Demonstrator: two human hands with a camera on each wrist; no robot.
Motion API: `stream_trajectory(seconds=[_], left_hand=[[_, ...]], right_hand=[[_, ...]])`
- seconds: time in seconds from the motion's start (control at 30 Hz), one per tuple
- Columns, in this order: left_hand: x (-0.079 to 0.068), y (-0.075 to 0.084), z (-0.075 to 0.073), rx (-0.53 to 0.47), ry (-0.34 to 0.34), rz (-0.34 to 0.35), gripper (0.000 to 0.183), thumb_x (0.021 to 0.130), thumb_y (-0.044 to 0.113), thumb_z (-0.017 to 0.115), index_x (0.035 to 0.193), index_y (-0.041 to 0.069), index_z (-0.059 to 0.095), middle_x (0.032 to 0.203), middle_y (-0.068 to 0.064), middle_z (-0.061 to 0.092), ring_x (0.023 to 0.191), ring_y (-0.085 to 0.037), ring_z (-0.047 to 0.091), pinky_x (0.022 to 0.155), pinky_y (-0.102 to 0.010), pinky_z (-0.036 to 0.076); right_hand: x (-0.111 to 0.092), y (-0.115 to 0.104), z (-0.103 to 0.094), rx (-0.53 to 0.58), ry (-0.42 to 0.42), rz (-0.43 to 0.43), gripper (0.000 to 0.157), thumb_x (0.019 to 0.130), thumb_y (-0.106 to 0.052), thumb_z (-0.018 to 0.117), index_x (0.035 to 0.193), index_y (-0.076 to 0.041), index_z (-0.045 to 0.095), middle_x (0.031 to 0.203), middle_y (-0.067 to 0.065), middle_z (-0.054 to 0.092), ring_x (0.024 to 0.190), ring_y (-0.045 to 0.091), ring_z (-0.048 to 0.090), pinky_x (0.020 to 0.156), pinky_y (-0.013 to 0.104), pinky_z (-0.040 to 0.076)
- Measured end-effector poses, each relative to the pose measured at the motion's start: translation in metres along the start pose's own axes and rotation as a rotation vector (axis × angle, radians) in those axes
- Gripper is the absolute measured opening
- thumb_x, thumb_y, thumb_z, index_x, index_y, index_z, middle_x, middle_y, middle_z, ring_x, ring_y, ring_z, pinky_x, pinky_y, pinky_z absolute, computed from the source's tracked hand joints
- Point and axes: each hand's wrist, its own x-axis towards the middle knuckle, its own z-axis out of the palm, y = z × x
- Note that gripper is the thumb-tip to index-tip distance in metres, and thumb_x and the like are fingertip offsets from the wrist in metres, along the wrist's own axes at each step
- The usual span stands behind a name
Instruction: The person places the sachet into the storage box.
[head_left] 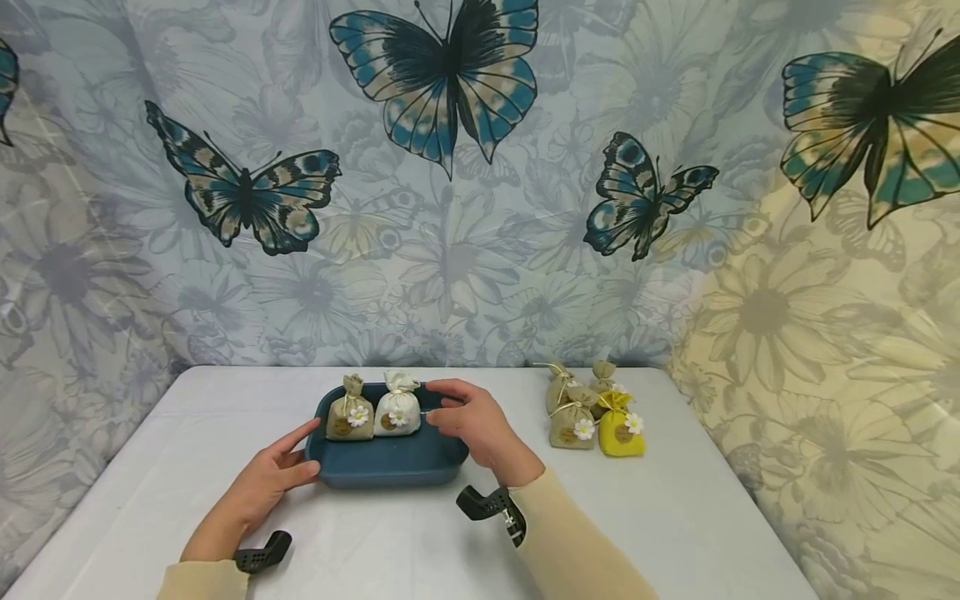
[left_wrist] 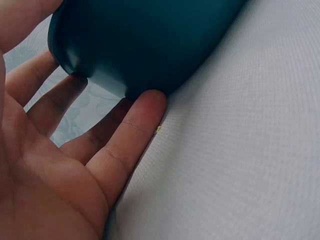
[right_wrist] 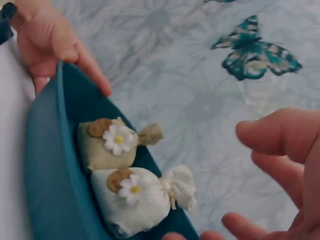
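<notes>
A dark blue rectangular tray [head_left: 386, 473] stands on the table with two small cloth sachets at its back left. One is a beige sachet [head_left: 346, 423], the other a white sachet [head_left: 390, 406]; both have tied necks, a white daisy and a round tag. My left hand [head_left: 262, 483] holds the tray's left end, thumb toward the front and fingers along the outer wall [left_wrist: 145, 55]. Over the right end of the tray is my right hand [head_left: 480, 425], its fingers apart. In the right wrist view nothing sits between thumb and fingers, beside the white sachet [right_wrist: 145, 202].
Right of the tray, several sachets stand grouped: a yellow sachet [head_left: 619, 442] and a beige sachet [head_left: 568, 433] in front, more beige ones behind. A white cloth covers the table [head_left: 360, 550]. A butterfly-printed curtain [head_left: 457, 275] hangs behind and at the sides.
</notes>
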Motion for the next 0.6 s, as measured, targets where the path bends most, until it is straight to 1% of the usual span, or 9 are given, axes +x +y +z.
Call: stream_trajectory(seconds=[0.07,0.17,0.23,0.3,0.47,0.6], left_hand=[[0.000,-0.001,-0.001,0.005,-0.002,0.000,0.078,0.096,0.009,0.068,0.159,0.008,0.024,0.160,-0.030,0.011,0.142,-0.045,0.023,0.091,-0.038,0.053],[0.000,-0.002,-0.001,0.006,-0.003,0.001,0.077,0.096,0.009,0.068,0.159,0.008,0.024,0.160,-0.029,0.011,0.142,-0.046,0.023,0.092,-0.038,0.053],[0.001,-0.002,-0.002,0.003,-0.003,0.004,0.077,0.096,0.009,0.068,0.159,0.008,0.024,0.160,-0.030,0.010,0.142,-0.046,0.022,0.092,-0.038,0.053],[0.001,-0.001,-0.002,0.001,-0.004,0.009,0.078,0.096,0.008,0.068,0.159,0.007,0.024,0.160,-0.030,0.010,0.142,-0.046,0.021,0.092,-0.038,0.053],[0.000,0.000,-0.001,-0.001,0.001,0.010,0.078,0.096,0.009,0.068,0.159,0.007,0.023,0.160,-0.030,0.010,0.142,-0.046,0.021,0.091,-0.037,0.053],[-0.001,0.001,0.000,-0.011,-0.010,0.017,0.077,0.097,0.007,0.067,0.159,0.006,0.022,0.160,-0.031,0.007,0.142,-0.048,0.019,0.092,-0.038,0.053]], right_hand=[[-0.010,0.002,-0.005,0.046,-0.014,-0.035,0.051,0.086,-0.003,0.072,0.136,-0.009,0.063,0.151,0.016,0.038,0.141,0.037,0.032,0.097,0.045,0.049],[-0.024,0.006,-0.015,0.096,-0.032,-0.086,0.055,0.087,-0.002,0.071,0.139,-0.004,0.057,0.152,0.018,0.036,0.142,0.038,0.030,0.096,0.043,0.049],[-0.032,0.006,-0.023,0.116,-0.037,-0.118,0.057,0.087,-0.002,0.071,0.141,0.000,0.054,0.153,0.017,0.036,0.142,0.038,0.030,0.096,0.043,0.049],[-0.040,0.006,-0.033,0.127,-0.034,-0.142,0.059,0.086,-0.001,0.072,0.142,0.001,0.053,0.154,0.015,0.035,0.142,0.037,0.032,0.096,0.042,0.050],[-0.058,0.007,-0.065,0.139,-0.018,-0.180,0.060,0.088,0.004,0.069,0.144,0.001,0.049,0.157,0.015,0.028,0.141,0.038,0.031,0.095,0.043,0.051],[-0.075,0.010,-0.095,0.134,0.039,-0.197,0.063,0.091,0.006,0.065,0.149,0.005,0.039,0.157,0.017,0.027,0.141,0.040,0.029,0.093,0.042,0.052]])
